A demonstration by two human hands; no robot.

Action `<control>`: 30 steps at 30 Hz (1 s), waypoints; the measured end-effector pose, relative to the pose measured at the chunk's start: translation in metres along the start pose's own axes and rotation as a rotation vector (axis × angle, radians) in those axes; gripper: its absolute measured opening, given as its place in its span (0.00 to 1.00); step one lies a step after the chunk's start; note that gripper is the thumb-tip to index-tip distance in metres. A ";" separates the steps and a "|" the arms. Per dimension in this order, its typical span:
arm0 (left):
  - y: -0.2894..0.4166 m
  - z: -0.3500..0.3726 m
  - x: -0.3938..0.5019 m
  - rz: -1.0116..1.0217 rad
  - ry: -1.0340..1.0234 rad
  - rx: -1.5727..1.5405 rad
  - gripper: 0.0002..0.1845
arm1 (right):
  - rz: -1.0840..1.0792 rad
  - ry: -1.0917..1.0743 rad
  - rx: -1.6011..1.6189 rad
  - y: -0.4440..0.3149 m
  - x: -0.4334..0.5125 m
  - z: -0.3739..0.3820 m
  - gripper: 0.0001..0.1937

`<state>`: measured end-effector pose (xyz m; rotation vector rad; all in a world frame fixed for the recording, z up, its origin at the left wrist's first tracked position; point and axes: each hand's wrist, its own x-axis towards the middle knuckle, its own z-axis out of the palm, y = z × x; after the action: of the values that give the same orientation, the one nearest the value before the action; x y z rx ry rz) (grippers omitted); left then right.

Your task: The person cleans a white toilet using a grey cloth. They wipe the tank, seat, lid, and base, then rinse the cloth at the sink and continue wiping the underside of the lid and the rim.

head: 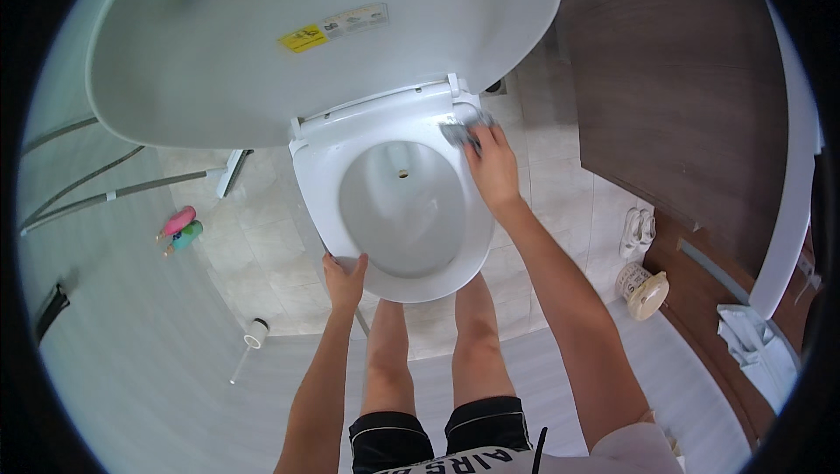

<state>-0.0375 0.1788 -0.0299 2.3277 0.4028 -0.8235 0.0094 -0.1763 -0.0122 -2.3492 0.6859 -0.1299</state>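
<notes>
A white toilet seat (pixel 315 185) lies down on the toilet bowl (pixel 407 225), and its large lid (pixel 216 74) stands raised behind, bearing a yellow and white label. My right hand (pixel 492 166) holds a grey cloth (pixel 456 134) against the seat's rear right corner, by the hinge. The cloth is partly blurred. With the thumb on top and the fingers at the outer edge, my left hand (pixel 344 280) grips the seat at its front left.
Left on the tiled floor are a squeegee-like brush (pixel 234 172), pink (pixel 178 219) and green (pixel 185 238) bottles and a toilet brush holder (pixel 256 333). To the right are a dark cabinet (pixel 676 93), white shoes (pixel 636 232) and a lidded bucket (pixel 643 290).
</notes>
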 end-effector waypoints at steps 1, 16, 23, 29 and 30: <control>0.003 0.003 -0.001 0.082 0.063 0.088 0.47 | 0.060 -0.049 -0.016 0.005 -0.021 -0.011 0.11; 0.120 -0.087 -0.067 -0.210 0.009 0.171 0.30 | 0.469 0.064 0.279 0.071 -0.104 -0.078 0.11; 0.205 -0.216 -0.070 -0.226 -0.057 -1.010 0.16 | 0.508 0.101 0.289 0.084 -0.115 -0.092 0.11; 0.251 -0.221 -0.053 -0.071 0.029 -1.547 0.18 | 0.339 0.083 0.317 0.058 -0.072 -0.082 0.11; 0.257 -0.220 -0.053 -0.041 -0.135 -1.674 0.20 | 0.319 0.082 0.334 0.052 -0.063 -0.080 0.11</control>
<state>0.1430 0.1240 0.2564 0.7004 0.6924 -0.3217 -0.0894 -0.2236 0.0212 -1.9010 0.9881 -0.1838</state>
